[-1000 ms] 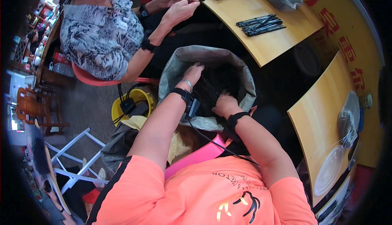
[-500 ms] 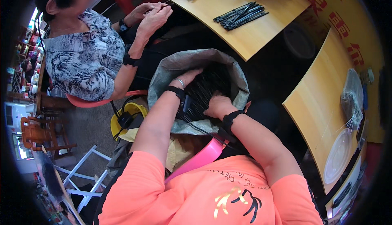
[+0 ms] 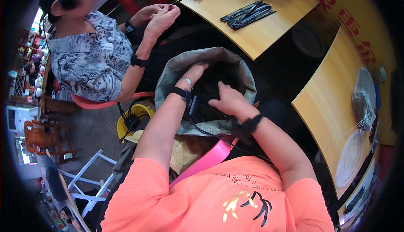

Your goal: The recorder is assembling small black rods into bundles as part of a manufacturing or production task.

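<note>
Inside the grey sack (image 3: 168,87) at the person's knees, both hands dig among black strips (image 3: 219,80): left hand (image 3: 197,70) curled at the rim, right hand (image 3: 227,100) spread flat, neither visibly gripping. A careless tug could tip the slack sack or snag the wrist cable. Since a second ago the hands sit slightly farther apart.

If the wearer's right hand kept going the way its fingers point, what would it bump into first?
Most likely the heap of thin black strips inside the open grey sack. The right hand points up and left into the sack mouth, towards the left hand; depth is unclear.
</note>
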The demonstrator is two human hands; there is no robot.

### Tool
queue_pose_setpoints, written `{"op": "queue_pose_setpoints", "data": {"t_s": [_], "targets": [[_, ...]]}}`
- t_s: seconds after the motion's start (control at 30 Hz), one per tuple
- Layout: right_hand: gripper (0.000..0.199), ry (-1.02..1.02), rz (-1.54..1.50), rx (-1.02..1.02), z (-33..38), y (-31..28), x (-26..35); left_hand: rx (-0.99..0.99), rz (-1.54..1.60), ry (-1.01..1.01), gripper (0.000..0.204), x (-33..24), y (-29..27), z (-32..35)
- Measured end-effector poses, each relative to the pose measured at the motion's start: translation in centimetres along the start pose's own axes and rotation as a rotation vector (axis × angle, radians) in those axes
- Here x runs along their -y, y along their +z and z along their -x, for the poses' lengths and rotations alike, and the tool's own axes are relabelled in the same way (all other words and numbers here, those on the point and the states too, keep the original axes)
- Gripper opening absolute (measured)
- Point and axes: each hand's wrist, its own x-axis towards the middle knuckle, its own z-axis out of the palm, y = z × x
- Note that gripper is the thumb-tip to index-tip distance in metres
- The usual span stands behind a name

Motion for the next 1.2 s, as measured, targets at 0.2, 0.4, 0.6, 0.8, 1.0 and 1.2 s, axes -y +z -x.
{"op": "queue_pose_setpoints", "data": {"t_s": [0.2,0.4,0.6,0.8,1.0,1.2], "targets": [[0.054,-0.134,-0.577,-0.114,6.9,-7.0,-1.3,0.037,0.375,0.09,0.032,-10.5,-2.6,11.2],[0.043,-0.177,-0.619,-0.012,11.0,-6.2,-3.5,-0.118,0.531,0.372,0.035,-16.2,-7.2,25.2],[0.031,-0.196,-0.701,-0.066,12.4,-4.5,-6.3,-0.251,0.607,0.442,0.04,-15.3,-11.1,34.0],[0.031,-0.204,-0.688,0.008,13.8,-5.7,-5.8,-0.411,0.545,0.426,0.035,-14.6,-17.3,35.5],[0.03,-0.295,-0.541,-0.022,11.1,-5.4,-2.6,-0.534,0.602,0.094,0.031,-6.9,-18.0,38.9],[0.029,-0.297,-0.067,0.2,5.9,-2.5,1.2,-0.637,0.786,-0.18,0.027,1.8,-17.9,41.1]]}}
